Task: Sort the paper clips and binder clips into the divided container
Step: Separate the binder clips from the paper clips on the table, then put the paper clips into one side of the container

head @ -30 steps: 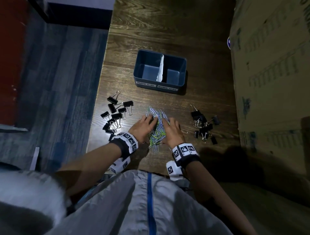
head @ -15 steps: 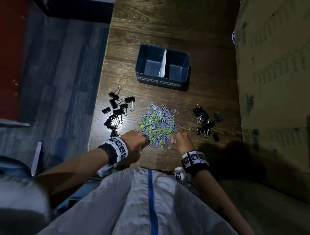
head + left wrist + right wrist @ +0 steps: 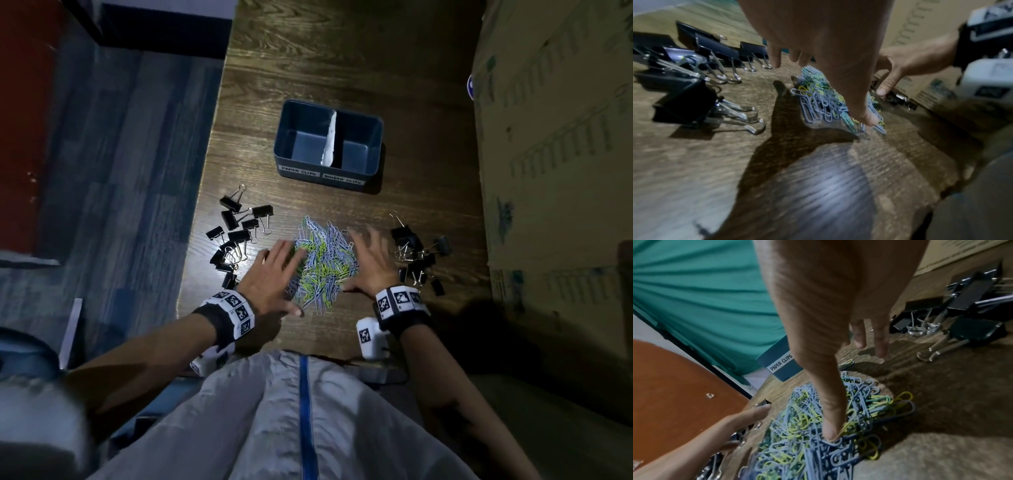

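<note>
A heap of blue, green and yellow paper clips [image 3: 323,260] [image 3: 818,100] [image 3: 818,426] lies on the wooden table between my hands. My left hand [image 3: 277,274] is spread flat at the heap's left edge, thumb [image 3: 865,116] down on the clips. My right hand [image 3: 368,260] is spread at the right edge, its thumb [image 3: 832,426] pressing into the heap. Black binder clips lie in two groups, one on the left [image 3: 236,233] [image 3: 694,84] and one on the right [image 3: 416,255] [image 3: 962,318]. The blue divided container [image 3: 371,123] stands beyond, labelled for paper clips and binder clips, with both halves bare.
A large cardboard box [image 3: 555,154] borders the table's right side. The table's left edge [image 3: 202,205] drops to grey-blue flooring. My light jacket [image 3: 301,421] fills the near foreground. A white divider [image 3: 330,140] splits the container.
My hands went from cupping the heap, to fists drawn back near the table edge, to spread open on both sides of the clips. The heap looks more spread out than at first.
</note>
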Action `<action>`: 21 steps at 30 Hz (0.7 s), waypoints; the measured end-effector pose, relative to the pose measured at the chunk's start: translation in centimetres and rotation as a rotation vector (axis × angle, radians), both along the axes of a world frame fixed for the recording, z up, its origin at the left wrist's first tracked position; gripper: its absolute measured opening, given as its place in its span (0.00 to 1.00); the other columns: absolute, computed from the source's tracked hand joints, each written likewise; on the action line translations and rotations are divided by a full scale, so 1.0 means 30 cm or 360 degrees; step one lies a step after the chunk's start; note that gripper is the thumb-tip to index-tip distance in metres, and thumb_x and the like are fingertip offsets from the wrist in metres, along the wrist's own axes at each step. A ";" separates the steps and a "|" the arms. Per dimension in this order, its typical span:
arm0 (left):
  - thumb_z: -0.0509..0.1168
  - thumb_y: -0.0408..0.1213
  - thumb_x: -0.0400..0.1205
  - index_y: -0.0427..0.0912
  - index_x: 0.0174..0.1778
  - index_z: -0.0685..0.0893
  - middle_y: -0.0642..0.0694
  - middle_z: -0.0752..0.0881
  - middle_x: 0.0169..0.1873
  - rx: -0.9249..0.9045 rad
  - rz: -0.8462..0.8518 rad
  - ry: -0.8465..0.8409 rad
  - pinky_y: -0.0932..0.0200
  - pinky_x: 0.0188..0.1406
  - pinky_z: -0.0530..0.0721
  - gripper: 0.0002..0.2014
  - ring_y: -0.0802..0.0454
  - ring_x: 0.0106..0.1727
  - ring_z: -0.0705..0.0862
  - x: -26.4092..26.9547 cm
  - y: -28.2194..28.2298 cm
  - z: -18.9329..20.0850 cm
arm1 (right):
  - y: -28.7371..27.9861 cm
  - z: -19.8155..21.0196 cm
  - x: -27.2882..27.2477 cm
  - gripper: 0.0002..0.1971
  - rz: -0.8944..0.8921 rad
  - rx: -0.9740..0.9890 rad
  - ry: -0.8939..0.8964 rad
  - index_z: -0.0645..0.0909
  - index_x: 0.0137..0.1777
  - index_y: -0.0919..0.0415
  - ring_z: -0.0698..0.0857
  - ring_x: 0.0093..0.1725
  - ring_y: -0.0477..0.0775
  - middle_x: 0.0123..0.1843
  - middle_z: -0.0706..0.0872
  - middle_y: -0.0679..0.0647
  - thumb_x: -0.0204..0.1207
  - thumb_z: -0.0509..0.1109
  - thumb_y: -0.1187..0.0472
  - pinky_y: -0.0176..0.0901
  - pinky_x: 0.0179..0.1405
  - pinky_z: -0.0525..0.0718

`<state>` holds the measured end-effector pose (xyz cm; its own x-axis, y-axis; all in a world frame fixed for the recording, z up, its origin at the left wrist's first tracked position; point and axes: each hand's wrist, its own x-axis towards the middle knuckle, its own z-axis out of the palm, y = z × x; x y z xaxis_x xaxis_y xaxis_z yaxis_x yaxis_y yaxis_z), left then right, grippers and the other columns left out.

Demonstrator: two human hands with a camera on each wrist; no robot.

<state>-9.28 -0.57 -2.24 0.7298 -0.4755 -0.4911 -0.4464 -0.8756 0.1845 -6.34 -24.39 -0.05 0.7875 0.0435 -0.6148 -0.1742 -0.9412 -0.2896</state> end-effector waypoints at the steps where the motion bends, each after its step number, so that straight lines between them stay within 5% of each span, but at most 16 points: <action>1: 0.62 0.80 0.61 0.46 0.83 0.31 0.35 0.32 0.81 0.0075 -0.0069 -0.0005 0.34 0.81 0.47 0.68 0.36 0.84 0.37 0.002 -0.010 -0.015 | 0.008 -0.004 0.015 0.68 0.0101 -0.0074 0.0092 0.46 0.87 0.39 0.47 0.86 0.64 0.89 0.41 0.51 0.55 0.90 0.53 0.73 0.80 0.60; 4: 0.65 0.80 0.59 0.48 0.80 0.22 0.32 0.27 0.80 0.0096 -0.0024 0.0006 0.34 0.82 0.45 0.72 0.32 0.82 0.32 0.024 -0.041 -0.040 | 0.043 -0.041 0.010 0.71 0.0421 -0.0277 0.0172 0.39 0.88 0.41 0.47 0.86 0.69 0.89 0.36 0.55 0.55 0.90 0.50 0.72 0.81 0.56; 9: 0.73 0.74 0.56 0.50 0.80 0.22 0.37 0.26 0.80 -0.0022 0.0042 0.0079 0.40 0.80 0.38 0.76 0.34 0.82 0.32 0.086 -0.108 -0.052 | 0.098 -0.059 -0.015 0.59 0.0447 -0.0197 -0.0040 0.52 0.86 0.51 0.58 0.80 0.66 0.86 0.52 0.57 0.60 0.87 0.63 0.63 0.75 0.70; 14: 0.77 0.64 0.64 0.43 0.85 0.36 0.41 0.43 0.86 0.0014 -0.0120 0.0035 0.40 0.80 0.59 0.68 0.39 0.85 0.47 0.124 -0.128 -0.030 | 0.078 -0.067 -0.010 0.49 0.0471 -0.0020 -0.0149 0.60 0.84 0.51 0.63 0.77 0.64 0.81 0.61 0.57 0.66 0.80 0.72 0.62 0.75 0.74; 16: 0.77 0.66 0.62 0.45 0.85 0.39 0.41 0.46 0.85 0.0020 -0.0177 -0.0055 0.37 0.79 0.61 0.68 0.39 0.84 0.49 0.147 -0.122 -0.005 | 0.060 -0.058 0.001 0.50 0.0401 0.0038 -0.0113 0.61 0.82 0.47 0.66 0.75 0.63 0.77 0.63 0.56 0.63 0.84 0.68 0.63 0.72 0.77; 21: 0.79 0.64 0.60 0.51 0.83 0.30 0.38 0.34 0.84 0.0116 -0.0112 0.0147 0.32 0.81 0.48 0.72 0.33 0.84 0.38 0.204 -0.115 0.023 | 0.041 -0.053 0.017 0.62 0.0306 0.0014 -0.0036 0.52 0.85 0.43 0.63 0.73 0.61 0.73 0.62 0.56 0.56 0.90 0.51 0.66 0.69 0.76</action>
